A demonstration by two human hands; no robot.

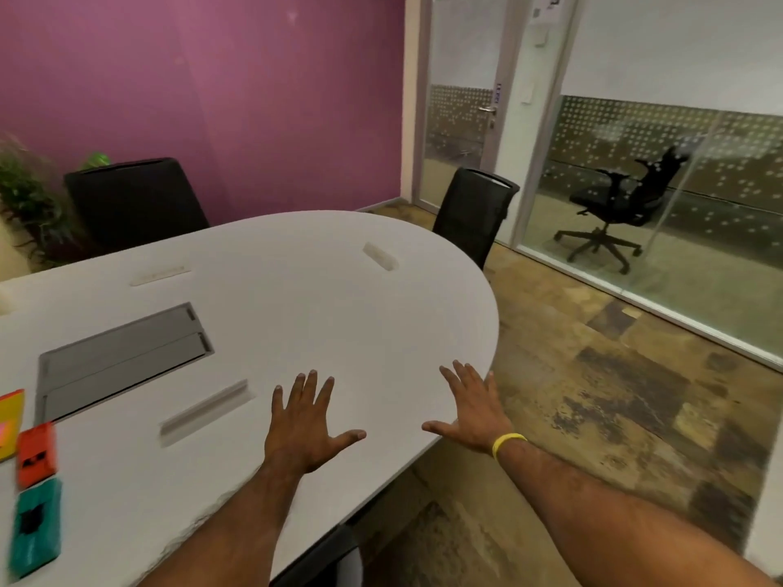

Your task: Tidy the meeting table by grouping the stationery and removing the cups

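Both hands are spread wide and hold nothing: the left hand (303,430) lies flat over the bench (322,298), the right hand (470,410) over its rounded edge. Stationery sits grouped at the far left edge: one orange pad (36,454), one teal pad (35,526), one yellow-orange item (9,421), partly cut off. No cups show. With the view blurred, any leftover cup outside it could be missed.

Meeting room surroundings

A purple wall (203,86), two black chairs (135,201) and a potted plant (25,197) are seen; an office chair (623,209) is set behind glass.
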